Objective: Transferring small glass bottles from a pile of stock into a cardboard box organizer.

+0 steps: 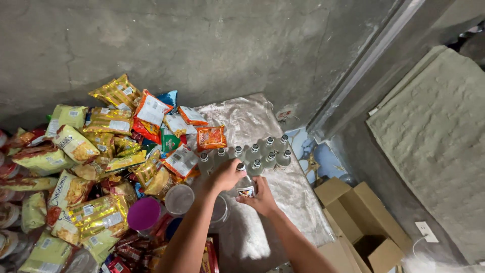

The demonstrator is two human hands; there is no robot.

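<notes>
Beside a heap of snack packets (101, 167) on the floor, the left hand (226, 175) closes over a clear bottle's (246, 186) cap while the right hand (261, 199) wraps its base, steadying it upright near the bottle rows (252, 153) on silver sheeting (252, 121).

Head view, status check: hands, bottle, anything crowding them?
Left hand gripping the clear bottle at its top. Right hand wrapped round its base. Row of capped bottles just beyond; snack packets heaped to the left.
</notes>
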